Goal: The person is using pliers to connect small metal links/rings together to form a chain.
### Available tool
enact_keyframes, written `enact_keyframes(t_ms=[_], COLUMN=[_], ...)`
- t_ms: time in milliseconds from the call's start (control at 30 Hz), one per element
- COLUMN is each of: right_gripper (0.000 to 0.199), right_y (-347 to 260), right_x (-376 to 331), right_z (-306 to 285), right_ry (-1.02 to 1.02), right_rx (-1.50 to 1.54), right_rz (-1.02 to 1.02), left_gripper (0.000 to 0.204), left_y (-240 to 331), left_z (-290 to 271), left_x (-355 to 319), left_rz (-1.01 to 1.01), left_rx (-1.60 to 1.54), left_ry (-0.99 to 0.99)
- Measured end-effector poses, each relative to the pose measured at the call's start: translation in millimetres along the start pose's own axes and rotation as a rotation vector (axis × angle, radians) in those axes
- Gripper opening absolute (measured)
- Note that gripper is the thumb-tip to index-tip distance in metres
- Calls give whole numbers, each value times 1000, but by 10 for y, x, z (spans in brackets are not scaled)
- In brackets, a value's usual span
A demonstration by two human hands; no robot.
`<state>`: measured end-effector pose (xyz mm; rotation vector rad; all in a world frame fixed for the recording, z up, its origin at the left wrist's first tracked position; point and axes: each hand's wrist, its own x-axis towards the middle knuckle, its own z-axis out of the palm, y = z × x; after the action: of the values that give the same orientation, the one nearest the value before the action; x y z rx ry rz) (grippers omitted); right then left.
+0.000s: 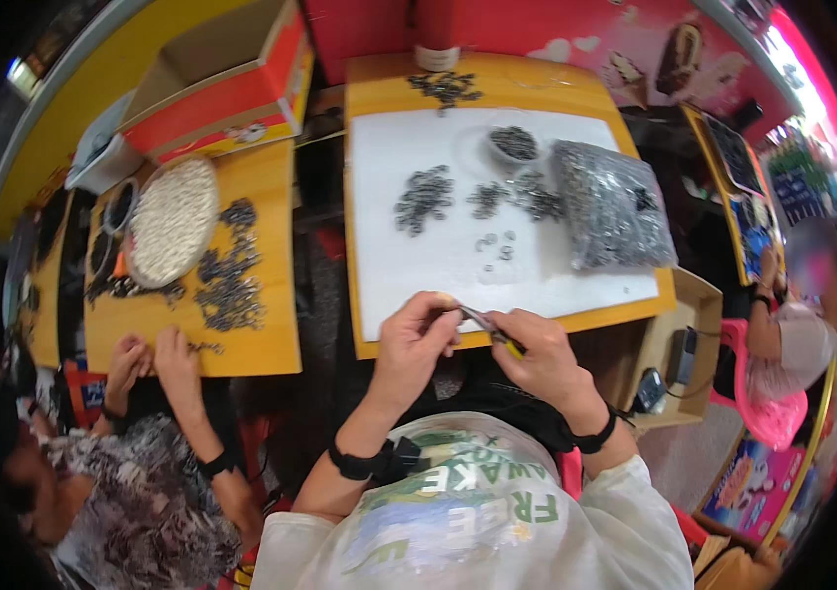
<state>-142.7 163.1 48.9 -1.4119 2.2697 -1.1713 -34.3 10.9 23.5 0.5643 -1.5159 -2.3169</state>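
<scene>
Above the near edge of the white sheet (399, 295) on my table, my left hand (411, 344) is closed in a pinch; what sits between its fingertips is too small to make out. My right hand (544, 362) grips pliers (511, 345) with yellow and dark handles, their metal jaws reaching the left fingertips. Farther up the sheet lie a left pile of small dark metal pieces (424, 200) and another pile (538, 200) near the centre. Several loose ring-like bits (505, 251) lie closer to me. A white bowl (499, 157) holds more dark pieces beside a filled clear plastic bag (615, 216).
At the left table (276, 334), another person's hands (158, 369) work near dark pieces and a round tray of white beads (174, 221). A red and yellow cardboard box (212, 118) stands behind. An open carton (704, 295) with devices is right of my table. Another person sits far right.
</scene>
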Motion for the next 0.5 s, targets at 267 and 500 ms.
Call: enact_keyframes(t_ms=[267,500], right_gripper=[24,19], right_y=[85,-183], right_x=[59,288], right_z=[144,297], right_ry=[-57,-133], right_rx=[666,709], right_rz=[338,287], left_gripper=[8,9], left_y=[89,267], left_z=[-57,-268], left_x=[-11,-164], left_rz=[-80,-86], left_rx=[-142,-101], left_ry=[-98,-18])
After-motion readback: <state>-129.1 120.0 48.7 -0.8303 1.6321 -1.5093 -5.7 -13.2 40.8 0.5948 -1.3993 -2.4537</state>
